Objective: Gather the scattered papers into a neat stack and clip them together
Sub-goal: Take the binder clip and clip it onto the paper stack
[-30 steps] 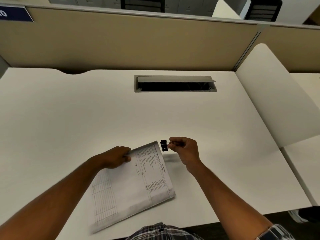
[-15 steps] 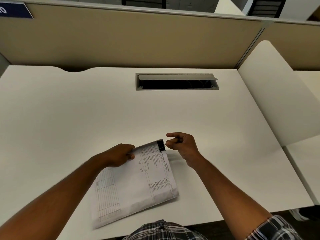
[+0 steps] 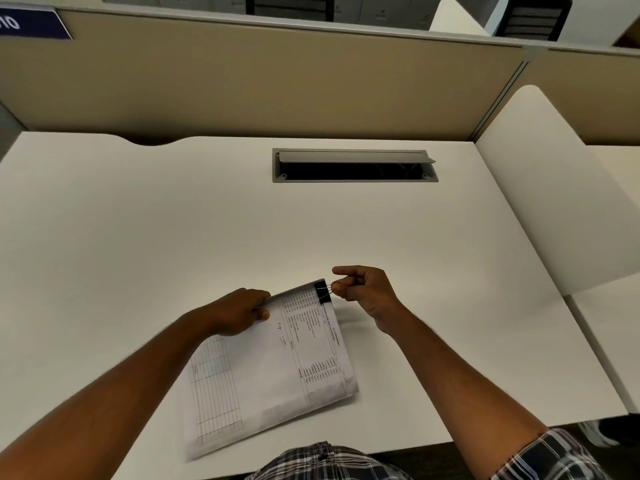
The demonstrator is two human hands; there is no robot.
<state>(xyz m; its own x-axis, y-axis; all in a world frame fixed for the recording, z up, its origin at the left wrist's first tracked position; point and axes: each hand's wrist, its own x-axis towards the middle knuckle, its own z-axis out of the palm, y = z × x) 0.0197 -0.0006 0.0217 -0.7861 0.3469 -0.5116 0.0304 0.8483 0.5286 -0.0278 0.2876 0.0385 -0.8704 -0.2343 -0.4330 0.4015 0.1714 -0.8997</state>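
Note:
A stack of printed papers (image 3: 270,368) lies slanted on the white desk (image 3: 173,220) near its front edge. My left hand (image 3: 239,311) grips the stack's far left edge, thumb on top. A black binder clip (image 3: 322,292) sits over the stack's far right corner. My right hand (image 3: 363,291) pinches the clip's wire handles between thumb and curled fingers, the index finger stretched out above them.
A grey cable slot (image 3: 353,166) with its lid raised is set into the desk's far middle. A beige partition (image 3: 259,81) closes the back. A white divider panel (image 3: 547,192) stands at the right, with another desk beyond it.
The clip was in the air just right of the corner; my right hand carried it left onto the stack's corner, where it now sits. My left hand kept its hold.

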